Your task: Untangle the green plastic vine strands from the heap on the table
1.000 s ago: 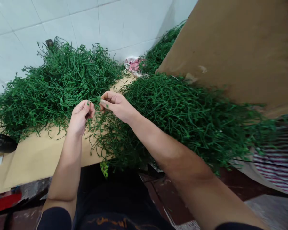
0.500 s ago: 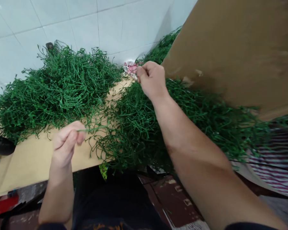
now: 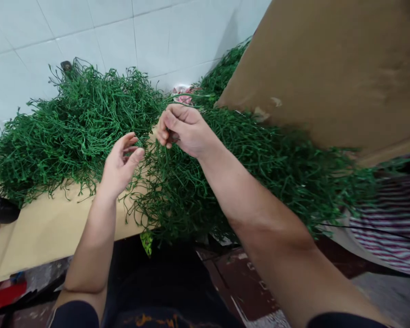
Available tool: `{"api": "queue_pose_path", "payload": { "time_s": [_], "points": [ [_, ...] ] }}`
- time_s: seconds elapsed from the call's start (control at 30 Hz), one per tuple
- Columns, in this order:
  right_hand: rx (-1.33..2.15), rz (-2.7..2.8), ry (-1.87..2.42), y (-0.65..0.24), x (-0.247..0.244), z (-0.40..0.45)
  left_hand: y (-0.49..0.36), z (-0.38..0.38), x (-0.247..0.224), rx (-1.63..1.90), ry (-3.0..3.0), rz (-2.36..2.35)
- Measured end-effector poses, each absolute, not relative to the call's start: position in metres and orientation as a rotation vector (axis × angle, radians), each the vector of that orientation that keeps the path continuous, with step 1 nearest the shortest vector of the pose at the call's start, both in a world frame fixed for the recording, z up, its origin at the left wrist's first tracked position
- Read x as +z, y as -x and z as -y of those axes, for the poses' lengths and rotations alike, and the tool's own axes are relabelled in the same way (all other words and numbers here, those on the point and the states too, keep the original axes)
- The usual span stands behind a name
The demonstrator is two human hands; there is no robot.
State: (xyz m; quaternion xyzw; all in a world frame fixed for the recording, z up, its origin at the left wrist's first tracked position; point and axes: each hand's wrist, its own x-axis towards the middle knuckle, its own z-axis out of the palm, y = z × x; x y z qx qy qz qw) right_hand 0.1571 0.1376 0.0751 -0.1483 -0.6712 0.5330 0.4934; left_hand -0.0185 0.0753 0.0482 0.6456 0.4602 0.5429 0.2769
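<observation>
My left hand (image 3: 120, 165) is raised over the cardboard sheet (image 3: 54, 228), its thumb and fingers apart with nothing between them. To its right, my right hand (image 3: 182, 127) has its thumb and fingertips pressed together on a thin green plastic stem (image 3: 198, 95), which shows just above the hand. One pile of tangled green stems (image 3: 85, 123) lies behind my left hand. Another pile (image 3: 191, 182) spreads beneath my right hand and forearm.
A large brown cardboard panel (image 3: 328, 77) slants at the upper right. By the tiled wall sits a bowl with pink pieces (image 3: 183, 96). A black cup (image 3: 0, 208) stands at the left edge, and striped cloth (image 3: 389, 221) shows at the right.
My left hand has opened, let go of a green stem, and moved up and right. My right hand has come left and down, closer to my left hand.
</observation>
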Motion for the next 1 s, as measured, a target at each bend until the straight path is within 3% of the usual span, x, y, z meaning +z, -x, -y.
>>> {"api": "queue_pose_path", "payload": {
  "time_s": [0.2, 0.57, 0.77, 1.0],
  "points": [
    [1.462, 1.578, 0.229, -0.142, 0.076, -0.131, 0.000, -0.086, 0.045, 1.330, -1.615, -1.133],
    [1.424, 1.555, 0.299, -0.136, 0.072, -0.133, -0.002, -0.084, 0.043, 1.235, -1.718, -1.215],
    [1.382, 1.494, 0.411, -0.131, 0.076, -0.138, -0.002, -0.080, 0.038, 1.195, -1.932, -1.548],
    [1.238, 1.283, 0.670, -0.122, 0.075, -0.171, -0.016, -0.064, 0.047, 0.782, -2.474, -1.966]
  ]
}}
